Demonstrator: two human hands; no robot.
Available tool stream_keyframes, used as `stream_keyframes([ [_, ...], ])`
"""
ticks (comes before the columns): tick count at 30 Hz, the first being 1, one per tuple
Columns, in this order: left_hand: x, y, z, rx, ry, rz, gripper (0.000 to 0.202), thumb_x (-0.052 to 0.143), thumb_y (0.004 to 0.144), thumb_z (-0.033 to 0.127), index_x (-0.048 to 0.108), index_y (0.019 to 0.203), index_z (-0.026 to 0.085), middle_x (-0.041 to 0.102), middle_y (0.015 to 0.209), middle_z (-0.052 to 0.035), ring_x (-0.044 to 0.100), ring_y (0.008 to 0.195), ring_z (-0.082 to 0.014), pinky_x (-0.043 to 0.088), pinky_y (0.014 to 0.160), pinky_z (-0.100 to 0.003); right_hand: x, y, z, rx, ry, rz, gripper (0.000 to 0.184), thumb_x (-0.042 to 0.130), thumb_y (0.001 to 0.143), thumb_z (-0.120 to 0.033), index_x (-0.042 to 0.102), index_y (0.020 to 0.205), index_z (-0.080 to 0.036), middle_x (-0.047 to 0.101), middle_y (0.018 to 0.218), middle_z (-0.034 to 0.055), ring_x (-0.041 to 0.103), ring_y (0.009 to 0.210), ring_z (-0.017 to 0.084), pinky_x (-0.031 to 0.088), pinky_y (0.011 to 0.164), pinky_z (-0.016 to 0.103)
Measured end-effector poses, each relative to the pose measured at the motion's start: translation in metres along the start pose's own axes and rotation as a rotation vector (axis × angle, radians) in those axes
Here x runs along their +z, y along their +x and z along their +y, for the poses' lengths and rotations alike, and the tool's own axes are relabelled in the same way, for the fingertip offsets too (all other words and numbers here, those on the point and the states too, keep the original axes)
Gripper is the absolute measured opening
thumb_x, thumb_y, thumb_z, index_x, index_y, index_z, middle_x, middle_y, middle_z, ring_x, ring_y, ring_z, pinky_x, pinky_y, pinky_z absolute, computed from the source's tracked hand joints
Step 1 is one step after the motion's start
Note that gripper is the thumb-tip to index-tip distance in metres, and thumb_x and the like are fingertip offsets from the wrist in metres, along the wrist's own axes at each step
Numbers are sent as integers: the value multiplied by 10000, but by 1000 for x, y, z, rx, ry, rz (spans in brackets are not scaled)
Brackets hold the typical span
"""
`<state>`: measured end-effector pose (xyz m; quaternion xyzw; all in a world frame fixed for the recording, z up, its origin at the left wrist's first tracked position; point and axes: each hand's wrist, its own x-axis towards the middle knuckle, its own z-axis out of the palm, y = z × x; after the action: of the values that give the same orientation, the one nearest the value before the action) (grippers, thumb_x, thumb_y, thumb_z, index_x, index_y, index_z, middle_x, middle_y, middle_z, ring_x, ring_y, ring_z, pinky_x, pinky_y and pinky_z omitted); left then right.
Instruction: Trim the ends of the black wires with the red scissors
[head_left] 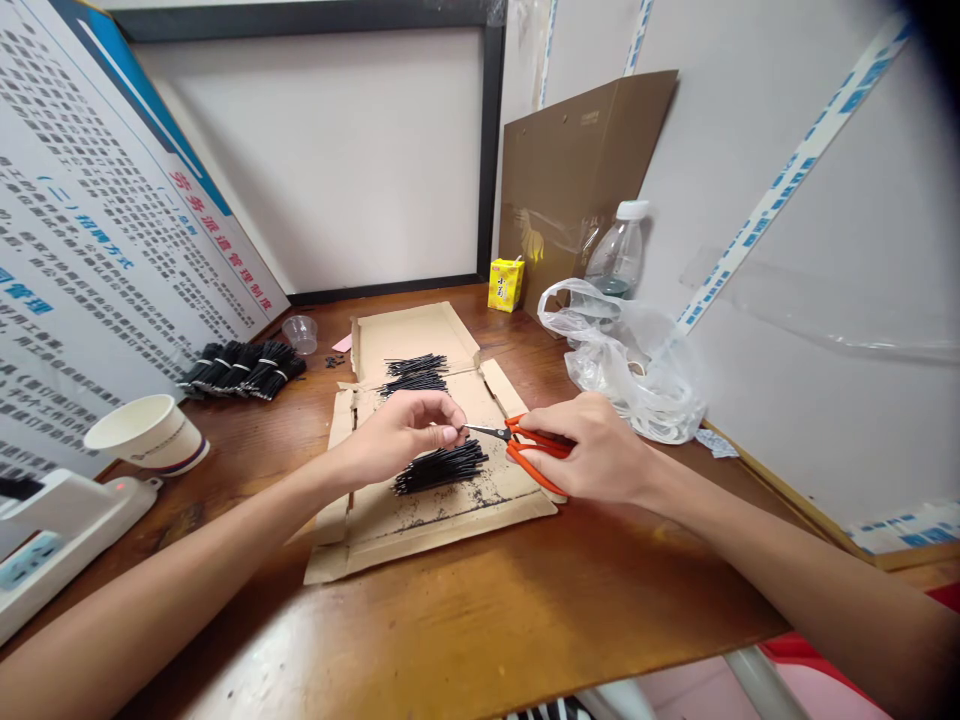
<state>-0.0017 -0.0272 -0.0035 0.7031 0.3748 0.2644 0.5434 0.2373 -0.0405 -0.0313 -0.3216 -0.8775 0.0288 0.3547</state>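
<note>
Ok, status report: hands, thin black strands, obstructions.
Right hand gripping orange-handled metal scissors; left hand pinched at their tips, contents unclear. Thin black strands piled on flattened brown cardboard. Nothing visibly in the way.

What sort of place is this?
Likely an office, perhaps labour-dispatch, its wooden table serving as a workbench: a printed rules board, black strips on cardboard, and orange-handled scissors.

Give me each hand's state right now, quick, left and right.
Left hand: pinched closed by the tips of the red-handled scissors; anything in the pinch is too small to tell.
Right hand: closed, holding those scissors by the handles.
</note>
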Motion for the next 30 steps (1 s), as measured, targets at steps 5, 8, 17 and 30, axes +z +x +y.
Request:
stream_keyframes([
  [5,-1,1,-1,-2,-24,6,93,631,799,192,581,827,119,634,790,-34,558,749,-129,410,726,-278,0,-1,1,-19,-17,28,215,537,840,-240,697,736,-142,638,546,12,488,431,77,327,457,213],
  [8,-1,1,-2,3,-42,12,101,635,793,189,573,822,114,643,790,-42,561,750,-129,408,718,-274,0,0,0,-15,-15,47,217,549,822,-253,682,698,-134,598,510,3,446,415,73,316,449,213],
  [17,-1,1,-2,3,-20,45,115,654,769,197,583,812,117,662,785,-47,549,677,-113,411,640,-253,-1,1,-2,15,36,40,194,552,797,-255,653,681,-138,541,491,-18,382,417,64,305,445,201],
  [30,-1,1,-1,37,-27,93,178,724,722,207,584,780,114,641,754,-40,558,666,-112,443,623,-250,1,0,-1,-13,-14,57,201,536,817,-257,680,739,-140,593,516,-5,435,427,73,316,466,209],
])
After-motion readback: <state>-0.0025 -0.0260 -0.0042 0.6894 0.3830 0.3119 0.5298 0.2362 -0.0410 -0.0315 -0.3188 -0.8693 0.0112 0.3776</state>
